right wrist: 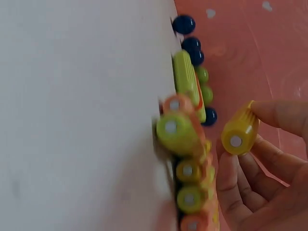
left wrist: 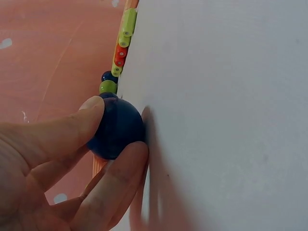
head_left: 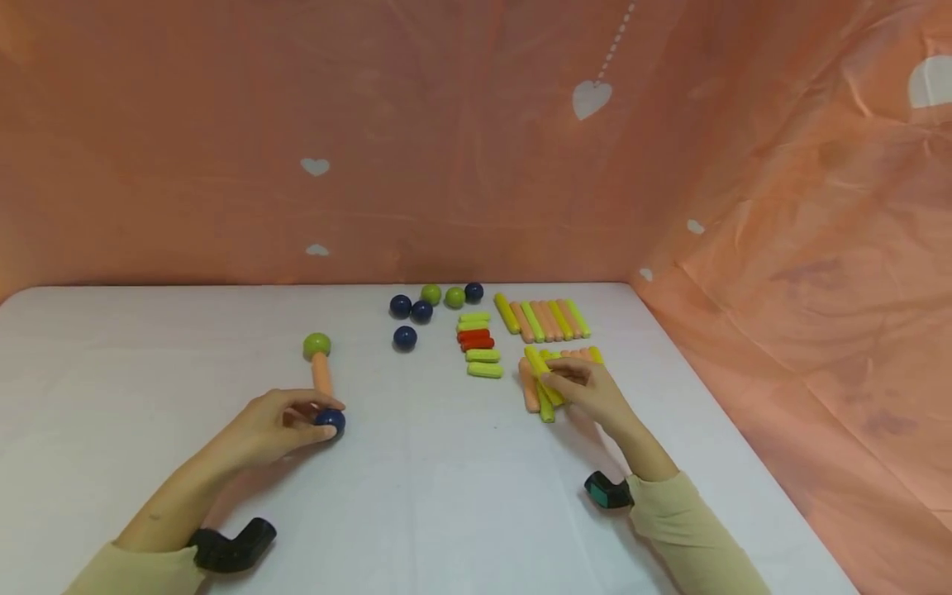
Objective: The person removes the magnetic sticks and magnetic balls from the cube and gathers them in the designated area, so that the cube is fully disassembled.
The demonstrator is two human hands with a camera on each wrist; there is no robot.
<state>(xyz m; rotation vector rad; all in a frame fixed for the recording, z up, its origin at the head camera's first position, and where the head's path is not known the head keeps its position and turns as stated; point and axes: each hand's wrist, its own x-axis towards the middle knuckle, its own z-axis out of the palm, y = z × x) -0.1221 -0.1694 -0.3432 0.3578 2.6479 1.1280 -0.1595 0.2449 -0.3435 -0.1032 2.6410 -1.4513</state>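
Note:
My left hand [head_left: 278,426] pinches a dark blue ball [left wrist: 118,129] between thumb and fingers, low over the table. Just behind that ball, an orange stick [head_left: 321,373] lies with a green ball [head_left: 316,345] at its far end; whether the stick touches the blue ball is hidden by the fingers. On the right, my right hand [head_left: 583,384] holds a yellow stick [right wrist: 239,132] between thumb and fingertips, raised above the near row of sticks. Beneath it lie a yellow-green stick [right wrist: 177,132] and an orange stick [head_left: 529,385]. Pale round ends show on the sticks.
Several blue and green balls [head_left: 421,311] sit near the table's back edge. Short green and red pieces [head_left: 476,340] are stacked in a column beside them. A far row of coloured sticks [head_left: 549,321] lies at the back right. An orange cloth [head_left: 461,140] hangs behind the white table [head_left: 446,504].

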